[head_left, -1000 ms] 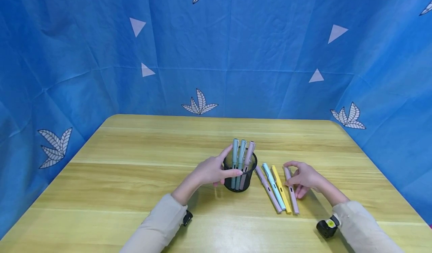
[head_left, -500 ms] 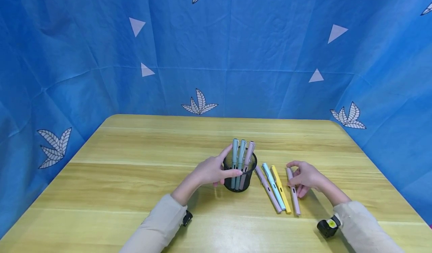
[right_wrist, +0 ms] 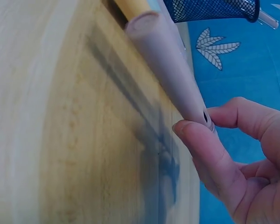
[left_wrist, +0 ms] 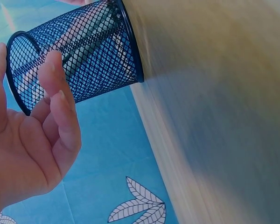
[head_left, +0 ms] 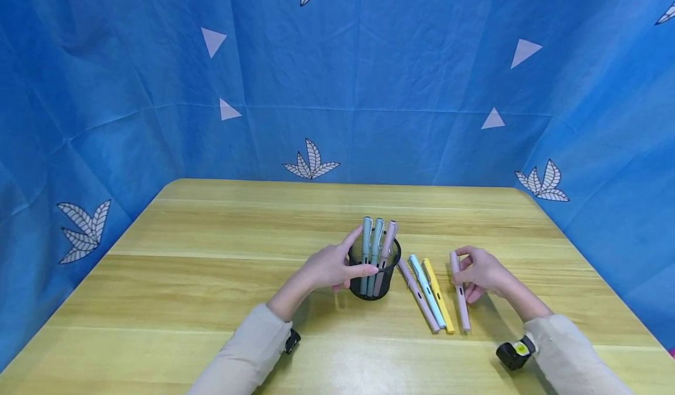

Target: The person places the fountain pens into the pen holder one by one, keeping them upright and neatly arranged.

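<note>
A black mesh pen holder (head_left: 390, 278) stands upright on the table with two teal pens (head_left: 367, 239) and a mauve pen (head_left: 389, 242) in it. My left hand (head_left: 327, 266) holds its left side, thumb in front and index finger behind; in the left wrist view, other fingers bend beside the mesh. Between thumb and fingers, my right hand (head_left: 480, 275) pinches a pale purple pen (right_wrist: 170, 65). That pen is raised a little off the table, its shadow lying apart from it. Left of it lie a yellow pen (head_left: 439, 298), a light blue pen (head_left: 428, 292) and another purple pen (head_left: 418, 295).
The wooden table (head_left: 211, 231) has light grain and rounded far corners. Behind it hangs a blue cloth (head_left: 411, 72) with white leaves and triangles. A small black camera (head_left: 512, 355) sits on the right wrist.
My right hand has drawn the pale purple pen rightward, away from the yellow one, and raised it slightly. The left hand and the pen holder stay in place.
</note>
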A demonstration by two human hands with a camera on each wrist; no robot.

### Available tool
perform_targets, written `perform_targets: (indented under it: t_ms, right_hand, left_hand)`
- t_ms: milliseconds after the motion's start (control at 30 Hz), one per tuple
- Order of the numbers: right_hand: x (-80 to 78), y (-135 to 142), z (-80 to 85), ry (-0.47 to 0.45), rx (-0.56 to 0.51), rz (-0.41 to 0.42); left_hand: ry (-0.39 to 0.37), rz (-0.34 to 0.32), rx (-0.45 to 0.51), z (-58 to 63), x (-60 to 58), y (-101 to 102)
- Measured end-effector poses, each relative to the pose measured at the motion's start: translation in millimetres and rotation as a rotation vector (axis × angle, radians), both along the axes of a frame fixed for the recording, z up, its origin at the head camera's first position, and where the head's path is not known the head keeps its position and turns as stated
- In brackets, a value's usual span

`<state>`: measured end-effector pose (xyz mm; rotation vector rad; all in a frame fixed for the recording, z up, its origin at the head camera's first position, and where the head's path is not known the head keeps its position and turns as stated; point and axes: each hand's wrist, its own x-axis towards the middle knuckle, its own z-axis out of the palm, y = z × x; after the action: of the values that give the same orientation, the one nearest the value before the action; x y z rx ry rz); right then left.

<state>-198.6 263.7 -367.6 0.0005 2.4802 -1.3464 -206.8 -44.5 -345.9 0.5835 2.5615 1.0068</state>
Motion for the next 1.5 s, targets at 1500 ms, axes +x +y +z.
perform_targets:
  t_ms: [1500]
  right_hand:
    - [-15.4, -15, 17.8, 0.146, -0.308, -0.050]
  left_hand:
    - [-0.019, 0.010, 0.009, 0.5, 1.5, 0]
